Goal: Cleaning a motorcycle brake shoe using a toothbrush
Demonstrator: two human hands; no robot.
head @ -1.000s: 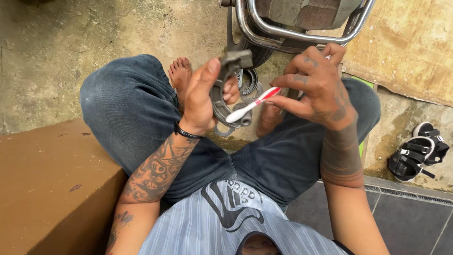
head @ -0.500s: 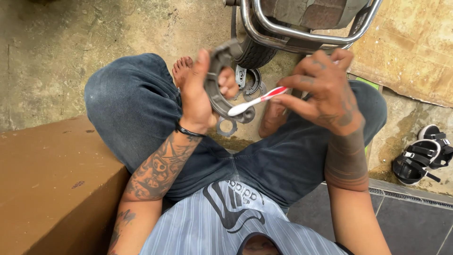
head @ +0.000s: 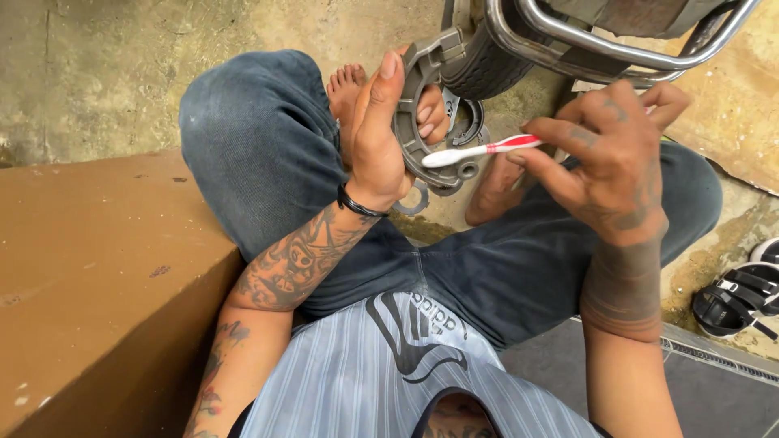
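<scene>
I sit cross-legged on a concrete floor in blue jeans. My left hand (head: 381, 138) grips a curved grey metal part (head: 414, 122), shaped like a brake shoe, and holds it upright in front of me. My right hand (head: 604, 158) holds a red and white toothbrush (head: 479, 151) by its handle. The white brush head touches the lower end of the grey part. My bare feet show behind and below both hands.
A small tyre (head: 479, 61) and a chrome tube frame (head: 617, 49) stand just beyond the hands. Round metal parts (head: 466, 130) lie on the floor under the grey part. A brown ledge (head: 97, 268) runs along my left. Black sandals (head: 738, 296) lie at the right.
My left hand has raised and turned the grey part more upright. The toothbrush has stayed against the part, its head now at the part's lower end.
</scene>
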